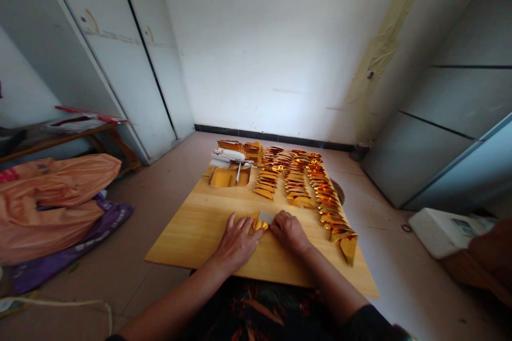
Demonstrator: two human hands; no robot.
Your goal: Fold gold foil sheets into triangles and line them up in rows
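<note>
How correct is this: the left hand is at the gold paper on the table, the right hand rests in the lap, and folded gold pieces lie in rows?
One part is wrong: where the right hand is. The head view shows it at the right side of the gold paper on the table. The rest is right.

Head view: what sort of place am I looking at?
Probably a room in a home: a tall pale cupboard stands at the left, what may be a fridge at the right, and a wooden tabletop bears rows of folded gold pieces.
</note>
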